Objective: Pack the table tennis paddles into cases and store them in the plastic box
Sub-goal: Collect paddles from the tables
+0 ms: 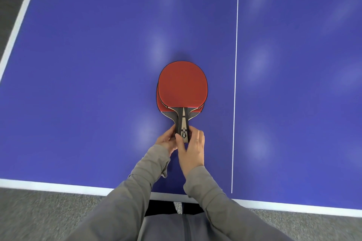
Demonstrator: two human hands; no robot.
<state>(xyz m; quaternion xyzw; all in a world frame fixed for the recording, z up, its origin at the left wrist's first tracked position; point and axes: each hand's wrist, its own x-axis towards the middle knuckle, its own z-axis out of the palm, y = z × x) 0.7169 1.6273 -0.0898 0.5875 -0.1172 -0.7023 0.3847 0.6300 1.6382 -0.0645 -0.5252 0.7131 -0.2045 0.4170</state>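
Toward the near edge of the worktop (98, 84), the left hand (166, 140) and right hand (193, 147) each close their grip round the handles of two stacked red paddles (182, 86), the lower largely hidden under the upper.

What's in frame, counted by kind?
paddles: 2, stacked red side up, the lower one showing at the left
hands: 2, left hand and right hand, both gripping the handles
table: 1, blue
total: 5
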